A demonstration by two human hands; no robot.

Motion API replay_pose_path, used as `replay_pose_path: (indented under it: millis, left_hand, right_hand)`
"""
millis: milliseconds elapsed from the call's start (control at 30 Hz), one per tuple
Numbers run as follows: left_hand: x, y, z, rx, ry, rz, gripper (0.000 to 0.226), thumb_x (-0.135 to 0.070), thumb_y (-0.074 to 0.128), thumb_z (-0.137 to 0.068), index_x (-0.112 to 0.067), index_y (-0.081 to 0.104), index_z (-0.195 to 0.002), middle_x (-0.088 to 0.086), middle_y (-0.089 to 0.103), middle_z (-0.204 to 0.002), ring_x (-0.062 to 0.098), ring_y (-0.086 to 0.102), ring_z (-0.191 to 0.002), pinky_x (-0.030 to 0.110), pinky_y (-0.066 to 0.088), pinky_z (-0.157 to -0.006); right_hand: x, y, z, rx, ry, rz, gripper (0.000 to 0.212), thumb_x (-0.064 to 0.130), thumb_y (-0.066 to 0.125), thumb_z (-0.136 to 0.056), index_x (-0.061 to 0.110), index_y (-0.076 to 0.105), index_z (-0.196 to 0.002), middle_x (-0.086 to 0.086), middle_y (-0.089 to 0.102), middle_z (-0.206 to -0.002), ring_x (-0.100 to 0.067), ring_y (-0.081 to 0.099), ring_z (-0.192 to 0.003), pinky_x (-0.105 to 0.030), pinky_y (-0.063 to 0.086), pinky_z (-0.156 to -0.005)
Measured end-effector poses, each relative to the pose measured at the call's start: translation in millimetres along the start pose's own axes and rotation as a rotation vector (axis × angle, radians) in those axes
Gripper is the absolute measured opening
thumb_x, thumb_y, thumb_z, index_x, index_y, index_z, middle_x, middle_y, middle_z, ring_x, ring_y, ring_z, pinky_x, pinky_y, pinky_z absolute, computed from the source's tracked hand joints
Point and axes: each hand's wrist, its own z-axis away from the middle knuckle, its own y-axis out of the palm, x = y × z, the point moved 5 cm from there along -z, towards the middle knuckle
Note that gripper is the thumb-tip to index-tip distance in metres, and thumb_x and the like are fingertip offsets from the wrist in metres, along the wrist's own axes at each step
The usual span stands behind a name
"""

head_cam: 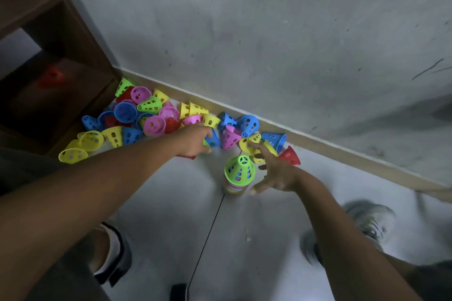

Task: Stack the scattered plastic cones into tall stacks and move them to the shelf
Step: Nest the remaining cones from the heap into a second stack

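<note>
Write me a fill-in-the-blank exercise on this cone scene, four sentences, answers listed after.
1. The top cone of the upright stack is ____ in colour.
2. The loose cones lie along the base of the ____.
3. The right hand has its fingers spread beside the ____.
4. The left hand reaches into the pile, its fingers on a ____ cone.

Missing words: green; wall; stack; blue

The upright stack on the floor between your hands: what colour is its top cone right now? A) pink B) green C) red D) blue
B: the stack is capped by a green cone, with pink and yellow rims showing beneath it; the open right hand is spread beside it.
</note>
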Motion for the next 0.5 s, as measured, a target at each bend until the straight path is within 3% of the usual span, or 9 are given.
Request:
replay_pose_path:
  millis: [67, 233, 300, 367, 433, 500]
  left_hand:
    - [6, 0, -7, 0.016, -0.001, -0.019, 0.056, -0.038, 0.071, -0.091, -0.017, 0.051, -0.140, 0.008, 0.048, -0.143, 0.026, 0.052, -0.123, 0.036, 0.045, -0.103]
    - [24, 1, -19, 0.092, 0.014, -0.135, 0.060, -0.038, 0.075, -0.087, -0.015, 0.053, -0.137, 0.009, 0.049, -0.144, 0.026, 0.050, -0.126, 0.038, 0.043, -0.107]
    - [24, 2, -24, 0.125, 0.048, -0.176, 0.058, -0.037, 0.074, -0.087, -0.014, 0.053, -0.136, 0.006, 0.039, -0.153, 0.025, 0.044, -0.135, 0.038, 0.039, -0.113]
    - [24, 6, -28, 0.174, 0.066, -0.223, 0.060, -0.039, 0.072, -0.089, -0.015, 0.052, -0.140, 0.003, 0.025, -0.162, 0.026, 0.036, -0.143, 0.038, 0.035, -0.117]
    - [25, 12, -32, 0.230, 0.071, -0.255, 0.061, -0.041, 0.070, -0.090, -0.016, 0.049, -0.143, 0.002, 0.020, -0.165, 0.027, 0.032, -0.146, 0.041, 0.034, -0.117]
    - [26, 16, -35, 0.257, 0.081, -0.277, 0.059, -0.040, 0.069, -0.091, -0.016, 0.050, -0.142, 0.003, 0.025, -0.162, 0.028, 0.037, -0.142, 0.043, 0.037, -0.115]
  right_hand:
    - [-12, -18, -2, -0.018, 0.069, 0.049, 0.114, 0.015, 0.092, -0.067, 0.040, 0.021, -0.153, -0.004, 0.031, -0.155, -0.031, 0.040, -0.139, -0.046, 0.046, -0.105]
    - [-48, -61, -10, -0.375, 0.198, 0.086, 0.091, 0.007, 0.093, -0.062, 0.017, 0.047, -0.140, -0.008, 0.043, -0.138, -0.025, 0.059, -0.110, -0.036, 0.051, -0.096]
    - [-58, -71, -10, -0.471, 0.241, 0.128, 0.075, 0.004, 0.092, -0.061, 0.010, 0.057, -0.127, -0.014, 0.044, -0.138, -0.028, 0.054, -0.117, -0.033, 0.047, -0.098]
    - [-62, -73, -6, -0.462, 0.271, 0.194, 0.058, 0.002, 0.087, -0.068, 0.007, 0.063, -0.120, -0.015, 0.045, -0.136, -0.031, 0.046, -0.125, -0.032, 0.040, -0.102]
    - [-72, -73, -4, -0.440, 0.317, 0.163, 0.053, -0.001, 0.085, -0.071, 0.005, 0.065, -0.119, -0.014, 0.048, -0.131, -0.026, 0.049, -0.115, -0.026, 0.041, -0.091]
    - [-80, -71, -6, -0.427, 0.326, 0.111, 0.045, -0.005, 0.083, -0.072, 0.010, 0.066, -0.111, -0.009, 0.054, -0.119, -0.013, 0.054, -0.092, -0.016, 0.042, -0.068]
